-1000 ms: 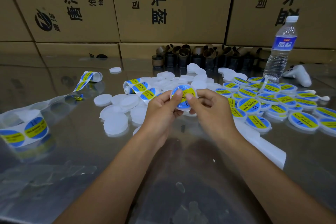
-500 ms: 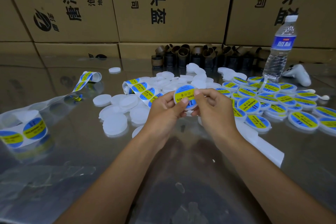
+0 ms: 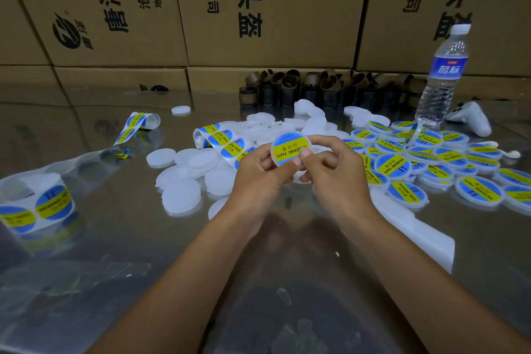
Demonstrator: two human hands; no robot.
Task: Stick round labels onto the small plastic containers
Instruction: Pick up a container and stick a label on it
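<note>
Both hands hold one small round white plastic container (image 3: 289,148) above the table, its blue-and-yellow round label facing me. My left hand (image 3: 258,178) grips its lower left edge, thumb on the label. My right hand (image 3: 333,169) pinches its right side, thumb pressing the label's lower right. Plain unlabeled containers (image 3: 184,178) lie to the left and behind. Several labeled containers (image 3: 425,164) are piled to the right. A strip of labels (image 3: 224,142) curls behind my left hand.
A label roll (image 3: 37,207) with trailing backing strip sits at the left edge. A water bottle (image 3: 444,75) and a white handheld controller (image 3: 471,119) stand at the back right. Brown cardboard cores (image 3: 310,86) line the wall of cartons (image 3: 258,8). White backing paper (image 3: 416,233) lies under my right forearm.
The container has been turned in my hands and tilted up toward me. My thumbs have shifted from its top edge to the lower part of the label.
</note>
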